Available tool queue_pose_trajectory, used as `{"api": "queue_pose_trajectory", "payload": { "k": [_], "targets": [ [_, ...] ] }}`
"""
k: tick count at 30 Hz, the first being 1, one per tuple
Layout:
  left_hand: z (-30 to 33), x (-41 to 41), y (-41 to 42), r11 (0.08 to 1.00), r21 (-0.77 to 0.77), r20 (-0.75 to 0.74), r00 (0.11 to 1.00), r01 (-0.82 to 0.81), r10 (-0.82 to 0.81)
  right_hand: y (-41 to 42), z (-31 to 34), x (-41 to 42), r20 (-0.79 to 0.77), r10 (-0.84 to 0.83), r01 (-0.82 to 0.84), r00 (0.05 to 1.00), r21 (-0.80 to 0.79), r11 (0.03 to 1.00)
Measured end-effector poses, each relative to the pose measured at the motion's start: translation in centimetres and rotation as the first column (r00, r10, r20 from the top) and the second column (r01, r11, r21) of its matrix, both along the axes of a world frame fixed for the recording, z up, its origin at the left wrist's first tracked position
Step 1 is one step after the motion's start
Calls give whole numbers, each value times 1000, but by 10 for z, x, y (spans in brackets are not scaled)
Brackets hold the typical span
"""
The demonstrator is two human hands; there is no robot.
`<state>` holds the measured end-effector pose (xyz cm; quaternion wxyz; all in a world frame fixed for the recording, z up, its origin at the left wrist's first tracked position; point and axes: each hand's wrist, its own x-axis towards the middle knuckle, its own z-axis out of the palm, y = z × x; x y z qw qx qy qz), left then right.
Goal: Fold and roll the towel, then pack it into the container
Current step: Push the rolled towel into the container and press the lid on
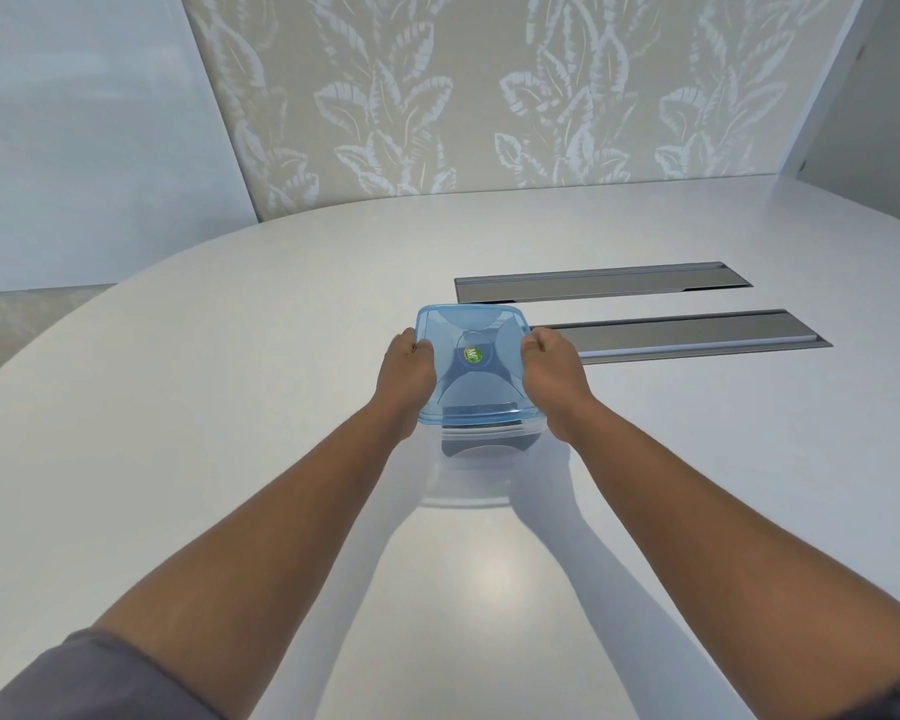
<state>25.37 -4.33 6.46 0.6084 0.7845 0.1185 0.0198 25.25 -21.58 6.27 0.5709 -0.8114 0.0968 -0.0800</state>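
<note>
A clear plastic container (481, 439) with a translucent blue lid (471, 371) stands on the white table in the middle of the view. A green round sticker sits on the lid's centre. Through the clear wall something dark shows inside, probably the towel (481, 415); its shape is hard to tell. My left hand (404, 374) grips the lid's left edge with curled fingers. My right hand (552, 376) grips the lid's right edge the same way. Both forearms reach straight out from the bottom of the view.
The white oval table (230, 407) curves away on the left. Two long grey metal cable hatches (601, 283) (692, 335) lie flush in the tabletop just behind and right of the container. A leaf-patterned wall stands behind the table.
</note>
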Motion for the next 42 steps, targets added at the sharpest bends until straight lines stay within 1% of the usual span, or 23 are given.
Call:
{"api": "queue_pose_trajectory", "payload": {
  "k": [8,14,21,25,28,31,32,33,34,36,37,38,40,42],
  "targets": [
    [-15,5,-6,1000,-23,-32,999,21,-22,-3,-14,-1,-22,18,-19,1000,-70,997],
    [-19,5,-9,1000,-21,-34,999,15,-16,-7,-10,0,-36,59,-61,998,-35,998],
    [-24,3,-10,997,68,-9,1000,31,-30,-7,-16,-3,-43,91,-96,995,-139,986],
    [-27,6,-7,980,193,43,998,40,-49,-9,-13,7,-81,92,-110,992,-256,961],
    [-26,9,-5,954,291,22,997,68,-77,-11,-13,12,-86,78,-102,993,-313,944],
    [-21,9,-3,922,370,-42,993,116,-108,-11,-15,16,-85,87,-113,993,-377,919],
    [-19,9,-3,896,419,-62,989,145,-131,-11,-17,16,-70,93,-114,993,-412,904],
    [-17,8,-4,849,497,-73,984,177,-163,-11,-19,17,-54,108,-120,993,-439,890],
    [-15,8,-5,773,599,-83,977,207,-197,-12,-21,17,-41,138,-142,990,-453,880],
    [-14,12,-7,551,802,-93,959,232,-268,-13,-22,16,-63,227,-228,972,-493,840],
    [-13,15,-7,449,863,-98,948,234,-304,-14,-22,16,-91,264,-272,960,-527,805],
    [-13,18,-6,378,895,-107,937,237,-333,-14,-22,17,-119,291,-306,949,-560,770],
    [-13,22,-5,314,915,-132,923,254,-361,-15,-20,19,-177,312,-354,934,-595,722],
    [-13,24,-5,305,915,-143,918,265,-370,-16,-18,22,-217,301,-369,929,-630,683]
  ]
}}
